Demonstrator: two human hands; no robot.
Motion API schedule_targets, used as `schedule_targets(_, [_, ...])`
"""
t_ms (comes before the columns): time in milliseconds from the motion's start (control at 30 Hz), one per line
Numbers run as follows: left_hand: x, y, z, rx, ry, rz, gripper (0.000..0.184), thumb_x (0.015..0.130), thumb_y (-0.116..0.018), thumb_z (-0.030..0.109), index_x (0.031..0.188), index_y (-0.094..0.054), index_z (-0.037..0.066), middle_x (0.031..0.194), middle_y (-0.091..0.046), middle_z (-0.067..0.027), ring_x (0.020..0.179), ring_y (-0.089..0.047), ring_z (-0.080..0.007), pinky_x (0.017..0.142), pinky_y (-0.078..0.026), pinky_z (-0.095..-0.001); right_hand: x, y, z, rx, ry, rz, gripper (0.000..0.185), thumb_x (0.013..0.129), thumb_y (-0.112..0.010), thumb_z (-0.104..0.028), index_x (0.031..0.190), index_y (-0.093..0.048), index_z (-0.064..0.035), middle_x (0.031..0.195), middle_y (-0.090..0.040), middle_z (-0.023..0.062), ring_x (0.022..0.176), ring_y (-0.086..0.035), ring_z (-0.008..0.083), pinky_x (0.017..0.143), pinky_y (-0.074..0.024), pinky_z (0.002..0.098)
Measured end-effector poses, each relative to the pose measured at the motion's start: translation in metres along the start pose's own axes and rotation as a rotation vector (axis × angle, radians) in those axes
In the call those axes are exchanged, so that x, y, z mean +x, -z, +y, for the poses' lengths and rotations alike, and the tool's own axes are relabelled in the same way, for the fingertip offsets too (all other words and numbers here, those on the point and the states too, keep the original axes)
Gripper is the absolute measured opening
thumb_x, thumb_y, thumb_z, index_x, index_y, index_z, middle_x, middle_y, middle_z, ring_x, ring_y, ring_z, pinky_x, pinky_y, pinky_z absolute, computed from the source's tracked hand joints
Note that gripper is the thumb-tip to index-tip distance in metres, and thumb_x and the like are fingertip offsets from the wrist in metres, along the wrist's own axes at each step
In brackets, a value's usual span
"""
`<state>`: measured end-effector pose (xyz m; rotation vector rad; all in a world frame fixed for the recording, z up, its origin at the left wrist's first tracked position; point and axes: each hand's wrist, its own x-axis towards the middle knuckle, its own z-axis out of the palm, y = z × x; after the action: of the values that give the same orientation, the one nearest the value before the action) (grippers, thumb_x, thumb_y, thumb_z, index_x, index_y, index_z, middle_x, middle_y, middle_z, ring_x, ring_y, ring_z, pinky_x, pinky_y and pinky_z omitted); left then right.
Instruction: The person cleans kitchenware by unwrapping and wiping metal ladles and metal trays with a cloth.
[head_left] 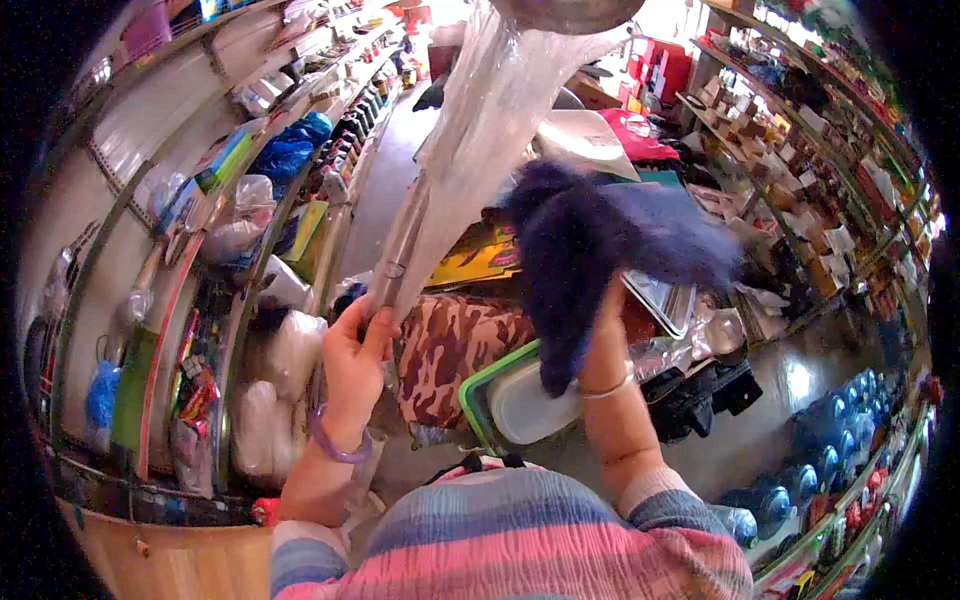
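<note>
My left hand (365,340) is wrapped round the lower end of a long metal handle sheathed in clear plastic. This looks like a large ladle (400,245); its rounded metal head is cut off by the top edge of the view. The loose plastic sleeve (490,110) hangs along the handle. A dark blue cloth (575,245), smeared by motion, drapes over my right hand (607,315), which grips it from below. The cloth hides most of those fingers. It is raised to the right of the ladle, apart from the handle.
Below my hands lie a camouflage-patterned bundle (455,355) and a green-rimmed plastic container (525,405). Crowded shelves (215,220) line the left, and more shelves (800,150) line the right. Several blue water bottles (800,485) stand on the floor at right.
</note>
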<state>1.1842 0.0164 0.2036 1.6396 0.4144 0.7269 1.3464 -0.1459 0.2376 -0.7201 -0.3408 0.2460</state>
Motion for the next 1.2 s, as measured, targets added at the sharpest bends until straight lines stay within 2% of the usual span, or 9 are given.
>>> schedule_targets(133, [0.000, -0.013, -0.011, 0.112, -0.240, 0.005, 0.027, 0.086, -0.058, 0.018, 0.103, -0.058, -0.003, 0.076, -0.060, -0.0009, 0.064, -0.051, -0.0083, 0.059, -0.041, -0.0208, -0.004, -0.026, 0.058, -0.350, -0.060, -0.055, 0.035, 0.089, -0.048, -0.035, 0.113, -0.051, -0.0091, 0.107, -0.052, 0.0058, 0.095, -0.049, 0.0158, 0.083, -0.0403, 0.0294])
schedule_targets(333, [-0.011, -0.010, -0.010, 0.338, -0.319, -0.011, 0.026, 0.085, -0.059, 0.017, 0.102, -0.058, -0.003, 0.077, -0.059, -0.0009, 0.064, -0.051, -0.0082, 0.060, -0.041, -0.0213, 0.013, -0.022, 0.030, -0.059, 0.063, 0.003, 0.026, 0.066, -0.052, 0.001, 0.090, -0.059, -0.0068, 0.085, -0.059, 0.0029, 0.081, -0.056, 0.0181, 0.076, -0.0439, 0.0287])
schedule_targets(433, [-0.014, -0.006, -0.014, 0.193, -0.083, -0.040, 0.026, 0.086, -0.058, 0.018, 0.103, -0.058, -0.002, 0.074, -0.057, 0.0009, 0.059, -0.048, -0.0053, 0.054, -0.038, -0.0189, 0.021, -0.022, 0.010, 0.019, 0.048, 0.002, 0.024, 0.069, -0.055, -0.002, 0.093, -0.061, -0.0045, 0.089, -0.059, 0.0028, 0.083, -0.056, 0.0165, 0.076, -0.0445, 0.0290])
schedule_targets(800, [-0.012, -0.010, -0.009, -0.172, -0.073, -0.064, 0.016, 0.084, -0.058, 0.013, 0.096, -0.057, 0.001, 0.071, -0.055, 0.0011, 0.056, -0.045, -0.0052, 0.050, -0.036, -0.0195, 0.053, -0.001, -0.017, 0.002, 0.078, 0.137, 0.018, 0.078, -0.054, -0.011, 0.093, -0.062, -0.0044, 0.087, -0.063, 0.0043, 0.079, -0.059, 0.0177, 0.075, -0.0472, 0.0303])
schedule_targets(900, [-0.009, -0.011, -0.004, -0.116, -0.080, -0.052, 0.019, 0.082, -0.061, 0.010, 0.098, -0.058, 0.001, 0.071, -0.054, 0.0026, 0.057, -0.044, -0.0039, 0.051, -0.035, -0.0189, 0.059, 0.014, -0.019, 0.273, 0.203, 0.069, 0.030, 0.083, -0.054, -0.026, 0.102, -0.060, -0.0036, 0.097, -0.062, 0.0061, 0.088, -0.058, 0.0202, 0.082, -0.0454, 0.0334])
schedule_targets(933, [-0.008, -0.012, -0.003, -0.079, -0.082, -0.036, 0.019, 0.081, -0.062, 0.009, 0.098, -0.057, 0.001, 0.070, -0.053, 0.0027, 0.056, -0.044, -0.0039, 0.051, -0.035, -0.0189, 0.059, 0.029, -0.021, 0.358, 0.198, -0.199, 0.046, 0.086, -0.046, -0.041, 0.111, -0.056, -0.0038, 0.106, -0.060, 0.0078, 0.099, -0.055, 0.0223, 0.090, -0.0421, 0.0359])
schedule_targets(1033, [-0.004, -0.007, 0.001, -0.064, -0.059, -0.045, 0.020, 0.079, -0.063, 0.007, 0.097, -0.057, 0.001, 0.070, -0.052, 0.0031, 0.056, -0.043, -0.0031, 0.050, -0.035, -0.0188, 0.047, 0.074, 0.012, 0.527, -0.042, -0.433, 0.054, 0.089, -0.036, -0.048, 0.116, -0.052, -0.0045, 0.113, -0.057, 0.0100, 0.107, -0.051, 0.0241, 0.097, -0.0375, 0.0391])
schedule_targets(1100, [0.003, -0.004, 0.000, -0.060, -0.050, -0.039, 0.019, 0.079, -0.064, 0.007, 0.096, -0.057, 0.001, 0.069, -0.052, 0.0036, 0.055, -0.043, -0.0027, 0.049, -0.034, -0.0186, 0.036, 0.101, 0.058, 0.313, -0.308, -0.015, 0.052, 0.090, -0.035, -0.044, 0.120, -0.048, -0.0035, 0.119, -0.053, 0.0121, 0.108, -0.051, 0.0249, 0.098, -0.0361, 0.0413])
schedule_targets(1200, [0.009, -0.002, 0.000, -0.066, -0.050, -0.013, 0.018, 0.078, -0.065, 0.007, 0.093, -0.057, 0.002, 0.067, -0.051, 0.0042, 0.053, -0.041, -0.0024, 0.047, -0.033, -0.0181, 0.015, 0.104, 0.060, 0.349, -0.499, -0.120, 0.049, 0.090, -0.039, -0.040, 0.126, -0.043, -0.0069, 0.125, -0.048, 0.0109, 0.110, -0.050, 0.0262, 0.096, -0.0387, 0.0423])
